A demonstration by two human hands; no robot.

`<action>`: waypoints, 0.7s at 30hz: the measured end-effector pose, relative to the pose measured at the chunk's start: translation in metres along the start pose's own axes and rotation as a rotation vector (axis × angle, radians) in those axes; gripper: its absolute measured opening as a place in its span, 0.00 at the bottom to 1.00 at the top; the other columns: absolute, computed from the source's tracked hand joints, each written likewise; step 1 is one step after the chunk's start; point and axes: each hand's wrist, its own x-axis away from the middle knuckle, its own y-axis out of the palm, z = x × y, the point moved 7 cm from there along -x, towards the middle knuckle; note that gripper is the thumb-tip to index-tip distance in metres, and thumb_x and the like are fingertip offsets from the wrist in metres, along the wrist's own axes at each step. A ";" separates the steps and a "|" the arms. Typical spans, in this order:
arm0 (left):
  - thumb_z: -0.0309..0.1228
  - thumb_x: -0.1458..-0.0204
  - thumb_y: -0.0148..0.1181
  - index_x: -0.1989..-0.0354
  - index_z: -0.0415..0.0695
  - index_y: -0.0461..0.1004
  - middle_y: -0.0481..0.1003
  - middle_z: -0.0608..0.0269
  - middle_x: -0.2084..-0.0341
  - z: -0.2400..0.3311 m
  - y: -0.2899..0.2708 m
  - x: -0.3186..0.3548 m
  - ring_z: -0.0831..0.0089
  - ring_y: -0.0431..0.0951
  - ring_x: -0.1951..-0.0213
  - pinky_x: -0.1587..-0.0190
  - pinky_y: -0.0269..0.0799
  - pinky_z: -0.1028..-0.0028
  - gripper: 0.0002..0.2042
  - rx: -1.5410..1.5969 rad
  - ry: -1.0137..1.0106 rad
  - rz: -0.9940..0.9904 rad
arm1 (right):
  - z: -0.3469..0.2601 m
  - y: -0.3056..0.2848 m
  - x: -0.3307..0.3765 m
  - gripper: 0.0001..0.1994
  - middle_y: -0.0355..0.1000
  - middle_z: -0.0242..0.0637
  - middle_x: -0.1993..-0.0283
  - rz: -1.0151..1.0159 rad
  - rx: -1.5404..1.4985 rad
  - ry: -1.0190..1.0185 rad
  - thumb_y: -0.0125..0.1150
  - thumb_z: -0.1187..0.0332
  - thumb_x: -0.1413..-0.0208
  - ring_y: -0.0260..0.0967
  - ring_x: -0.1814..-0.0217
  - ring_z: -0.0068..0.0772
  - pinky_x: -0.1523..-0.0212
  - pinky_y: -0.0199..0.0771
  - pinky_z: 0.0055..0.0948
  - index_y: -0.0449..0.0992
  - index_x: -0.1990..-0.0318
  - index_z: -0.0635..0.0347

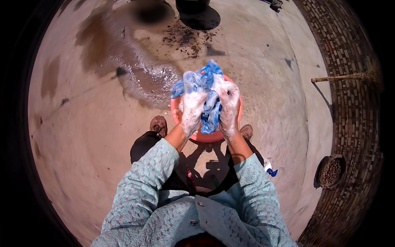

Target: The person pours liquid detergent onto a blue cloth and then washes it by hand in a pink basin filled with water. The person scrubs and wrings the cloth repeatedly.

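Note:
A blue, lighter-patterned wet cloth (pixel 211 118) is bunched up between my two hands, with white suds over it. My left hand (pixel 192 108) is closed round its left side, and folds of the cloth poke out past the fingers. On the other side my right hand (pixel 229 103) grips the bundle too, its fingers curled and thickly covered in foam. Both hands are held over a round pink basin (pixel 206 138) on the ground between my feet. The hands and cloth hide most of the basin's inside; some foam shows at its left.
Sudsy water (pixel 152 80) wets the concrete ahead and to the left. Farther off stands a dark round container (pixel 192 7). A white bottle with a blue top (pixel 269 169) is beside my right leg. To the right are a broom (pixel 345 78), a filled basket (pixel 332 173) and brickwork (pixel 354 127).

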 end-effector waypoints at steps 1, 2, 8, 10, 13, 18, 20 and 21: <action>0.28 0.47 0.56 0.53 0.40 0.67 0.73 0.61 0.60 0.002 -0.001 -0.002 0.73 0.75 0.64 0.63 0.75 0.74 0.14 0.132 -0.102 0.022 | -0.010 0.011 0.017 0.11 0.69 0.32 0.63 0.032 0.177 -0.076 0.62 0.67 0.49 0.66 0.59 0.29 0.53 0.65 0.29 0.69 0.61 0.60; 0.31 0.46 0.56 0.56 0.40 0.68 0.73 0.61 0.63 0.003 0.001 -0.004 0.73 0.75 0.66 0.65 0.75 0.74 0.12 0.263 -0.203 0.043 | -0.003 0.011 0.027 0.14 0.71 0.40 0.66 0.029 0.576 -0.191 0.68 0.65 0.55 0.69 0.62 0.38 0.58 0.67 0.33 0.72 0.65 0.62; 0.25 0.45 0.52 0.51 0.41 0.67 0.72 0.61 0.57 -0.020 -0.003 0.002 0.72 0.75 0.58 0.54 0.74 0.72 0.12 0.139 -0.218 0.038 | -0.003 -0.015 -0.008 0.08 0.68 0.32 0.75 0.175 0.319 -0.211 0.63 0.66 0.49 0.66 0.74 0.26 0.73 0.68 0.24 0.71 0.72 0.58; 0.23 0.46 0.54 0.47 0.43 0.63 0.71 0.61 0.53 -0.019 0.012 0.009 0.71 0.73 0.54 0.50 0.72 0.70 0.18 0.064 -0.204 0.025 | -0.003 -0.043 -0.027 0.08 0.66 0.26 0.77 0.350 -0.075 0.006 0.59 0.65 0.45 0.65 0.76 0.20 0.76 0.66 0.18 0.69 0.72 0.57; 0.18 0.50 0.53 0.35 0.45 0.46 0.62 0.59 0.45 -0.011 0.013 0.006 0.70 0.67 0.46 0.44 0.65 0.70 0.34 0.043 -0.263 -0.074 | 0.020 -0.048 -0.033 0.14 0.68 0.32 0.70 0.248 -0.154 0.174 0.54 0.56 0.43 0.68 0.68 0.24 0.66 0.72 0.27 0.70 0.65 0.58; 0.20 0.52 0.56 0.35 0.42 0.46 0.62 0.59 0.45 0.018 0.024 0.008 0.69 0.66 0.45 0.43 0.63 0.69 0.35 -0.061 -0.146 -0.194 | 0.006 -0.001 -0.020 0.29 0.70 0.38 0.51 -0.209 -0.532 0.527 0.48 0.46 0.42 0.68 0.48 0.31 0.45 0.67 0.34 0.64 0.44 0.63; 0.21 0.52 0.57 0.36 0.41 0.47 0.62 0.59 0.45 0.029 0.037 0.006 0.69 0.66 0.46 0.43 0.62 0.69 0.34 -0.106 -0.128 -0.245 | 0.000 -0.003 -0.017 0.19 0.71 0.32 0.58 -0.093 -0.372 0.428 0.52 0.53 0.42 0.69 0.56 0.27 0.51 0.69 0.27 0.71 0.54 0.60; 0.23 0.51 0.56 0.39 0.40 0.53 0.65 0.59 0.48 0.028 0.031 0.006 0.70 0.69 0.48 0.45 0.65 0.70 0.29 -0.079 -0.171 -0.170 | 0.001 -0.011 -0.017 0.18 0.71 0.32 0.60 -0.016 -0.246 0.317 0.52 0.54 0.42 0.69 0.57 0.26 0.52 0.69 0.27 0.71 0.55 0.59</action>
